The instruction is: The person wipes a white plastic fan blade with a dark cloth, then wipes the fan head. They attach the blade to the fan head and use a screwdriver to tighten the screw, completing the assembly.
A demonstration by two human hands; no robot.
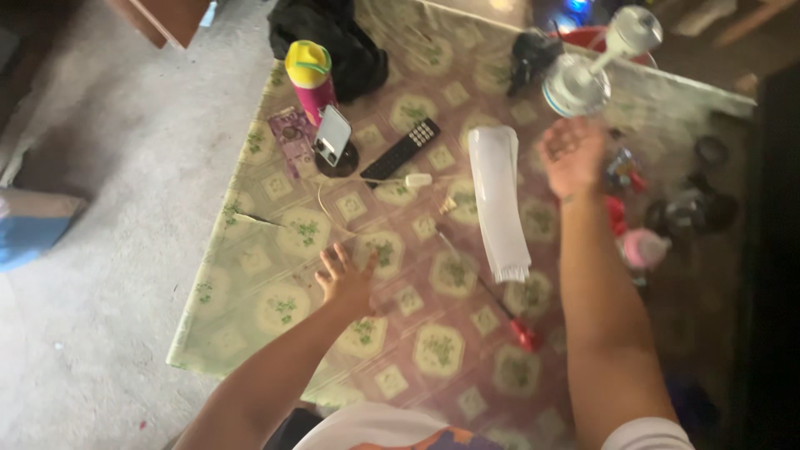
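The left hand [346, 275] hovers over the patterned tablecloth [250, 283] with fingers spread, gripping nothing; just beyond its fingertips runs a thin white cable [333, 218], which a careless sweep could snag, dragging the phone on its round stand [335, 140] over. Between the two hands lies a long white ribbed cover [497, 200], with a red-handled screwdriver [500, 304] nearer the body that a forearm could roll off the table. The right hand [572, 154] is raised and loosely open, palm showing, holding nothing, just below the small white fan [583, 71]; a knock there might topple it onto the cluttered parts beside the wrist
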